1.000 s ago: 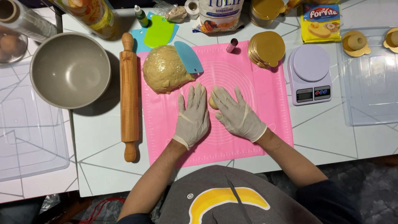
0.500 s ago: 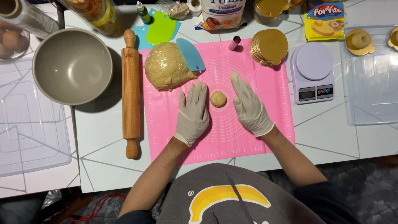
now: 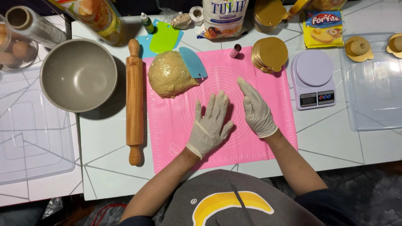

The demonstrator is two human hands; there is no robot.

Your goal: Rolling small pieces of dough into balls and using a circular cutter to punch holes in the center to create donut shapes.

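While laid flat on pink silicone mat [image 3: 176, 138], both gloved hands side by side, nothing pinched.

Left hand [image 3: 210, 125] palm down at mat centre, fingers [image 3: 211, 104] spread and pointing toward 12 o'clock; right hand [image 3: 256, 109] just beside at 3 o'clock, fingers pressed together, angled toward 11 o'clock. No small dough ball in sight; cannot tell whether hidden under left palm. Big dough lump [image 3: 169, 75] at 11 o'clock from left hand, blue scraper [image 3: 194, 62] touching its right edge. Wooden rolling pin [image 3: 134, 100] on counter [image 3: 109, 142] at 9 o'clock, beyond mat edge, grey bowl [image 3: 78, 74] further out. Stack of gold discs [image 3: 270, 54] at 1 o'clock, lilac scale [image 3: 313, 79] at 3 o'clock.
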